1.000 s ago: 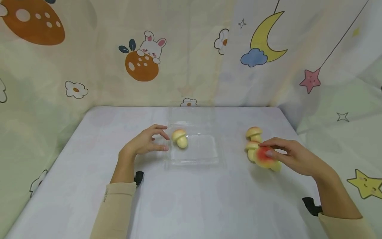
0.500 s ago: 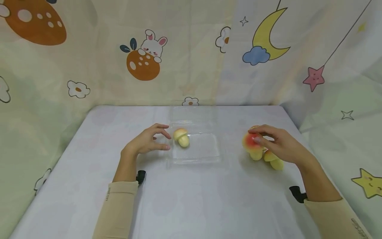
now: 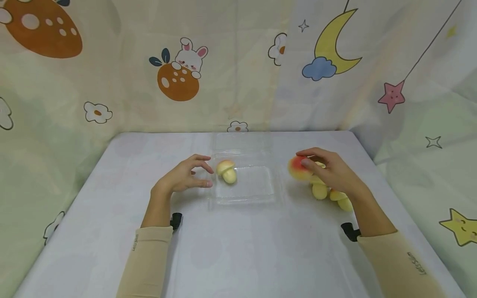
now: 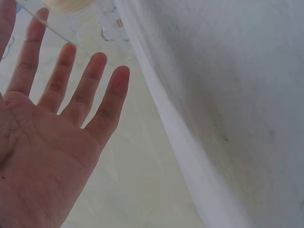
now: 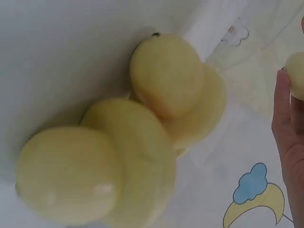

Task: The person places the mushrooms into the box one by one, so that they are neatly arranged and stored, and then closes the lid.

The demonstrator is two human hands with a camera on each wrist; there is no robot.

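My right hand [image 3: 335, 169] pinches a toy mushroom [image 3: 297, 169] with a red-centred cap, held above the table to the right of the clear plastic box [image 3: 257, 184]. Inside that box, at its left side, lies another yellow mushroom [image 3: 230, 176]. My left hand [image 3: 184, 176] stays at the box's left edge, fingers spread and nothing gripped; whether it touches the plastic I cannot tell. In the right wrist view, two pale yellow mushrooms [image 5: 71, 175] fill the foreground, and the held mushroom [image 5: 297, 76] shows only partly at the right edge.
Below my right hand, loose mushrooms [image 3: 319, 191] lie on the white table [image 3: 238, 248], partly covered by the hand. The box's lid [image 3: 242, 142] lies folded back toward the patterned cloth [image 3: 234, 82] behind.
My right hand has moved left and away from me with the red-capped mushroom, off the loose mushrooms toward the box. The left hand keeps its place.
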